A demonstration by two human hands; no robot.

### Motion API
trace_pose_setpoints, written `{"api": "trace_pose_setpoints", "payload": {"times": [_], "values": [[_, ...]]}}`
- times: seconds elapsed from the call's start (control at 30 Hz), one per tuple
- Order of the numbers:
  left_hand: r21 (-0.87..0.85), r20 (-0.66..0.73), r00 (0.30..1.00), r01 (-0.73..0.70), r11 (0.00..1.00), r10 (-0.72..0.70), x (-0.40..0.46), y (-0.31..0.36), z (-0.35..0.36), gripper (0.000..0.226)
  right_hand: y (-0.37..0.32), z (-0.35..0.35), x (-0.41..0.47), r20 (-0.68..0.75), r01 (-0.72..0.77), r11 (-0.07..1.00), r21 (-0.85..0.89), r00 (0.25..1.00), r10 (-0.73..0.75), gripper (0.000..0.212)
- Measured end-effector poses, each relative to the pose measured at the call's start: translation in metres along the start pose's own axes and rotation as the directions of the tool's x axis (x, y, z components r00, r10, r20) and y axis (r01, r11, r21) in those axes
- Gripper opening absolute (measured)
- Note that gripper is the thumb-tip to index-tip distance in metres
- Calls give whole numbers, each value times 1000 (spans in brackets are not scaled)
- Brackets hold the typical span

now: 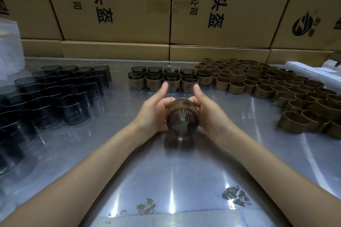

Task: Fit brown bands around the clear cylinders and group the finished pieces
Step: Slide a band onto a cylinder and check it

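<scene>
A clear smoky cylinder (181,120) lies on its side between both hands above the metal table (184,180), its round end facing me. A brown band (180,103) sits around its far part. My left hand (154,111) grips its left side and my right hand (209,111) its right side, both thumbs raised. Bare cylinders (55,94) are massed at the left. Finished banded pieces (162,79) stand stacked two high in a row behind my hands. Loose brown bands (273,86) spread over the right.
Printed cardboard boxes (118,5) form a wall along the table's back edge. A white plastic-wrapped bundle (9,48) stands at the far left. Small white boxes (317,72) lie at the back right. Worn patches (236,196) mark the near table surface.
</scene>
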State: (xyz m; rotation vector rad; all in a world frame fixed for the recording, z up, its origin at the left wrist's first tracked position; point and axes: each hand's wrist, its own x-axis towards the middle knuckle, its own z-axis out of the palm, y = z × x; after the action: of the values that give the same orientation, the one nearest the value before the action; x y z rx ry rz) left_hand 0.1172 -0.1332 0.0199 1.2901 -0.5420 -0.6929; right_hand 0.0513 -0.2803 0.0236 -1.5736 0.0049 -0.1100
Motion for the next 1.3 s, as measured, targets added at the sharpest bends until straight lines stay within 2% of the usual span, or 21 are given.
{"api": "trace_pose_setpoints", "payload": {"times": [0.07,0.17,0.3,0.43,0.7,0.87,1.0,1.13,1.3], "values": [[74,-167,983,-69,995,81,-1,-3,18,58,4,11,-1,-156,128,987,-98,977,-142,47],[129,-240,943,-202,971,229,-1,-13,33,59,7,17,-1,-319,219,975,-39,922,-220,53],[108,-305,887,-330,938,347,-1,-20,43,48,7,22,-1,-331,232,967,101,925,-187,63],[114,-400,853,-317,941,336,-2,-18,41,56,5,23,-2,-341,183,982,38,927,-159,64],[192,-336,878,-291,937,342,-3,-18,40,60,2,22,-4,-332,175,984,-29,927,-174,67],[365,-303,847,-321,874,437,2,-17,33,77,6,19,2,-343,234,961,-148,899,-272,69],[434,-269,823,-359,826,500,9,-16,23,66,9,10,6,-256,315,933,-176,900,-352,53],[545,-254,784,-368,753,567,18,-18,-1,44,16,-5,12,-105,311,832,-459,911,-399,24],[697,-105,805,-359,621,584,18,-21,-19,39,13,-19,12,-32,265,708,-655,926,-377,18]]}}
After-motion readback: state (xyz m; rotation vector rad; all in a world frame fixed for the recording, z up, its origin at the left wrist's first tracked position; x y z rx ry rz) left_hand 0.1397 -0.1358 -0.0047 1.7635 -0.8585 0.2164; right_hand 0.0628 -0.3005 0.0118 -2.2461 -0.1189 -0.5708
